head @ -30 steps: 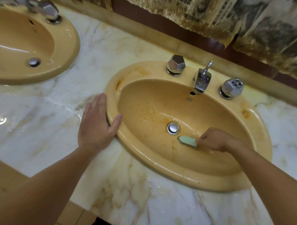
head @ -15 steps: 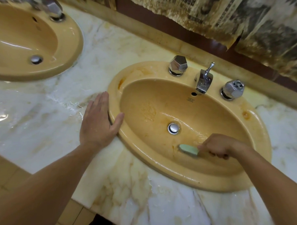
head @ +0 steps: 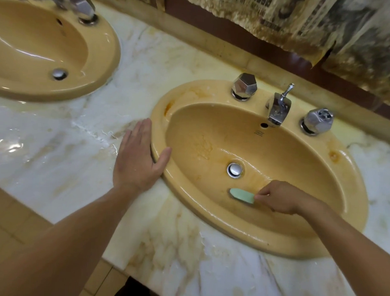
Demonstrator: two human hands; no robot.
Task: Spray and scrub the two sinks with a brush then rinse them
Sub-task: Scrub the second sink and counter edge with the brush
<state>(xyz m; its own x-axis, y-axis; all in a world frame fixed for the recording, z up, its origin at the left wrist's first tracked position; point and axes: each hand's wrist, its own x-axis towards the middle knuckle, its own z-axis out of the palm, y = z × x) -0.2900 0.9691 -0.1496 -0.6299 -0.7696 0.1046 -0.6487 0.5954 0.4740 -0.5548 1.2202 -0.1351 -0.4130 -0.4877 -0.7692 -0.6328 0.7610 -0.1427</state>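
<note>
I am gripping the green brush (head: 241,195) in my curled right hand (head: 283,197), its head lying on the right sink (head: 275,236) floor just left of my knuckles below the drain (head: 235,170), while my left hand (head: 138,161) is resting flat, fingers straight, on the wet tabletop (head: 55,146) against the rim.

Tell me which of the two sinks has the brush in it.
The right sink, under the right hand gripping the green brush. The left sink holds no brush.

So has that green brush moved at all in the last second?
Yes. The green brush, gripped by the right hand, has slid down from beside the drain toward the basin's near wall.
</note>
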